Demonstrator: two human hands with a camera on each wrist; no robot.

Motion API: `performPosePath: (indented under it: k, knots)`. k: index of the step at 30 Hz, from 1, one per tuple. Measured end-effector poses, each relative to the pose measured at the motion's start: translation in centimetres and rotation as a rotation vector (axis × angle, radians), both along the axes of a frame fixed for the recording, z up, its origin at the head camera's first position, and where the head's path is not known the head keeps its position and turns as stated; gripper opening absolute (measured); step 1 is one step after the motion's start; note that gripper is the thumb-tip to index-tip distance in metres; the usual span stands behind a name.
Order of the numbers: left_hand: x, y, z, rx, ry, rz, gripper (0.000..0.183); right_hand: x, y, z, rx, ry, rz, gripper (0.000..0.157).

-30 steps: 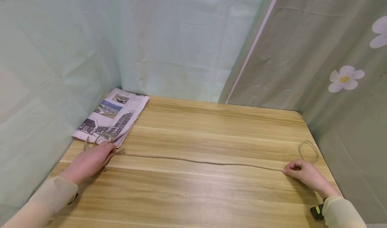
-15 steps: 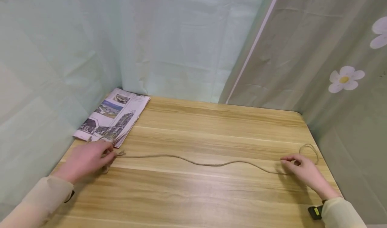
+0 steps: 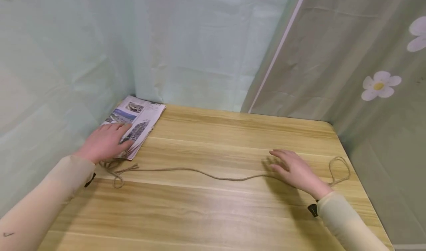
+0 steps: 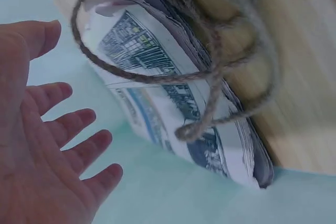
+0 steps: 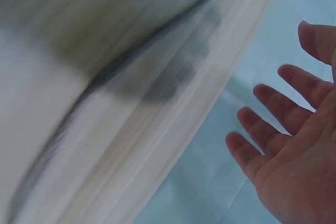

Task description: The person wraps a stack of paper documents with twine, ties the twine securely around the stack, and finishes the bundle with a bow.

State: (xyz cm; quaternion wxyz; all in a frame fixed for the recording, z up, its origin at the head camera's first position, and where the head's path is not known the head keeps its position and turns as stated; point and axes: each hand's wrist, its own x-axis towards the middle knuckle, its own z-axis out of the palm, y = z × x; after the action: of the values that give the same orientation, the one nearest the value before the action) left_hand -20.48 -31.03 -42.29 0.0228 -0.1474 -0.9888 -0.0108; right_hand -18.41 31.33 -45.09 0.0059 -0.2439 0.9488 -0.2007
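Observation:
A brown twine (image 3: 229, 179) runs in a loose wave across the wooden table. Its left end lies in a tangle of loops (image 4: 210, 72) that overlaps the corner of a folded newspaper (image 3: 151, 116); a single loop (image 3: 339, 169) lies at the right. Over the newspaper my left hand (image 3: 108, 141) is spread, fingers apart and holding nothing, as the left wrist view also shows. My right hand (image 3: 296, 171) is above the right part of the twine with its fingers relaxed and nothing between them. In the right wrist view the twine is blurred.
The wooden table (image 3: 199, 214) is bounded at the back and left by a pale green curtain (image 3: 199, 51). A grey curtain (image 3: 306, 73) with white flowers closes off the right side. The newspaper fills the back left corner.
My left hand has let go of the twine tangle and moved forward over the newspaper. My right hand has released the twine and shifted left. The twine has slackened from nearly straight into a wave.

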Motion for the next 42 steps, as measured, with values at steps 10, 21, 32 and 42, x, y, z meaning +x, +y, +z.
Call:
performPosePath:
  k: [10, 21, 32, 42]
  knots:
    - [-3.7, 0.9, -2.5, 0.032, -0.331, 0.149, 0.095, -2.1, -8.8, -0.7, 0.121, -0.009, 0.183, 0.060]
    - [-3.6, 3.1, -2.4, 0.003, -0.373, 0.115, 0.082, -3.6, -9.6, -1.2, 0.119, -0.031, 0.193, 0.060]
    - [-2.8, 4.7, -1.4, -0.009, -0.423, 0.012, 0.076, -3.7, -9.7, -1.5, 0.118, -0.071, 0.185, 0.060]
    - [-2.4, 6.4, -1.3, -0.002, -0.432, -0.216, 0.062, -3.7, -9.4, -1.9, 0.118, -0.064, 0.190, 0.059]
